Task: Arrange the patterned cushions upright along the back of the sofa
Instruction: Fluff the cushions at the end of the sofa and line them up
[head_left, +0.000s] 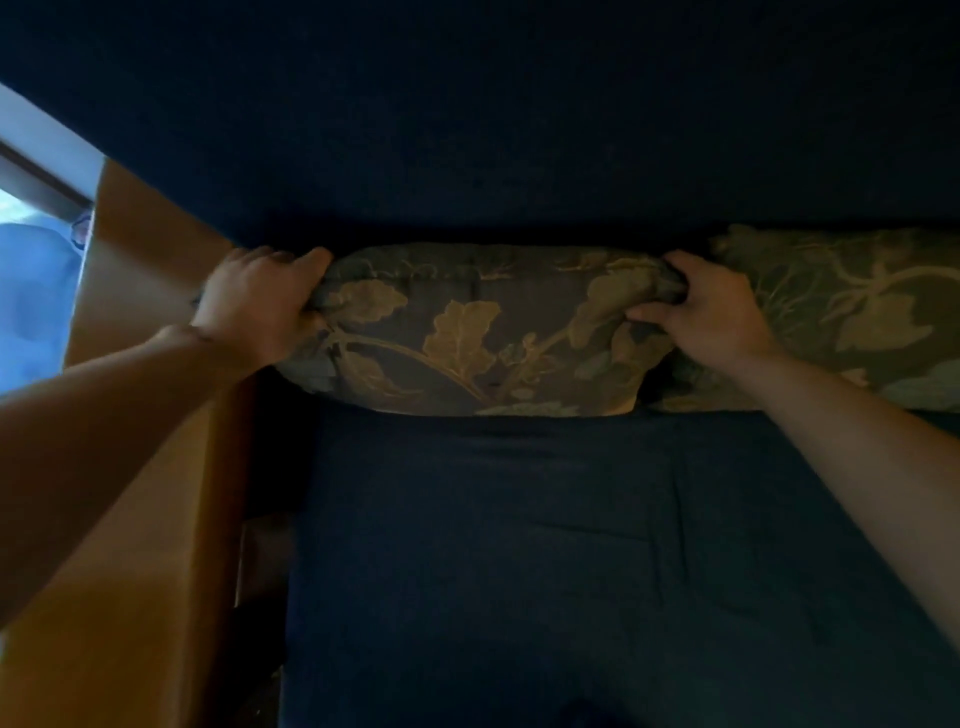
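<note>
Nearly done: left hand (254, 304) and right hand (711, 317) clamped, fingers (649, 314) bunching fabric, on the centre cushion (467, 332) standing against the sofa (519, 130) back; second cushion (852, 312) upright at right.

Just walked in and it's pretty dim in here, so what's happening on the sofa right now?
A person is setting a leaf-patterned cushion against the dark blue sofa back. The left hand has a grip on its left top corner and the right hand on its right top corner. It stands on the sofa seat, next to a second patterned cushion on the right that already leans against the back.
</note>
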